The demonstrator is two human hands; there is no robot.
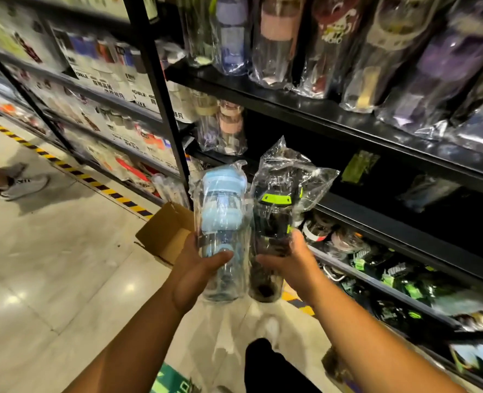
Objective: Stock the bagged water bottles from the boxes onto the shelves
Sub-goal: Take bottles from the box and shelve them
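Note:
My left hand (197,268) grips a bagged clear bottle with a light blue lid (220,211), held upright. Right beside it, my right hand (288,265) grips a bagged dark bottle with a black and lime green lid (274,219). The two bags touch each other. Both are held in front of the black shelving (376,129), level with a dark middle shelf (390,219) that has a bare stretch. An open cardboard box (166,231) stands on the floor just behind my left hand; its inside is hidden.
Bagged bottles stand on the top shelf (348,52), and black and green ones lie on the lower shelf (376,268). A black upright post (161,89) divides the bays. Boxed goods fill the left bays. Another person's foot (22,185) is on the tiled floor at far left.

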